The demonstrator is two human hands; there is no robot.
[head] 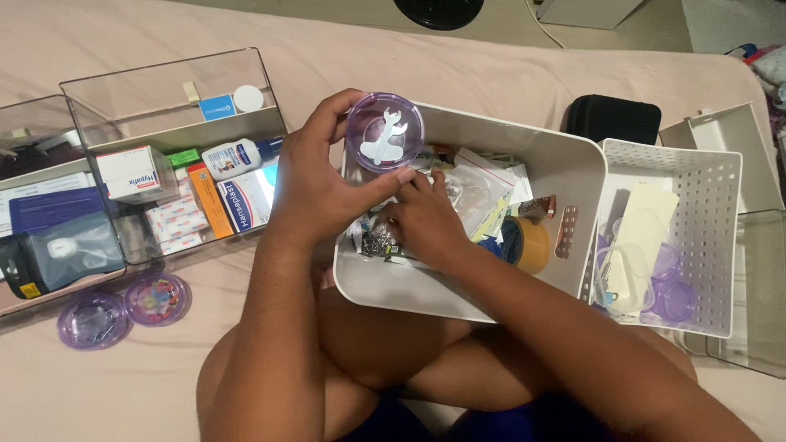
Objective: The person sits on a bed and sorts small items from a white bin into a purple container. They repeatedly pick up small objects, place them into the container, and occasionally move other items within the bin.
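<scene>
Purple round case (385, 132) sits upright in the grip of the left hand (315, 184), thumb under its lower edge and fingers curled over the top, held above the near-left corner of the white bin (565, 164); a small white wrench-shaped piece shows through its clear lid.

Going left to right on the bed (491, 65): at the far left a clear box (33, 123) holds a grey pouch (53, 254) and papers. Next to it, a second clear box (164, 90) carries plaster packets, a white carton (135, 173) and a small white bottle (237, 155). In front of these boxes, two more purple round cases (127, 309) lie flat on the sheet, touching each other.

The right hand (422, 221) is down inside the white bin, fingers bent among plastic bags and small packets; whether its grip is closed on anything I cannot tell. A roll of tan tape (530, 244) lies just right of that hand. Further right stands a white slotted basket (696, 188) with more purple lids inside, and behind it a black pouch (614, 119).
</scene>
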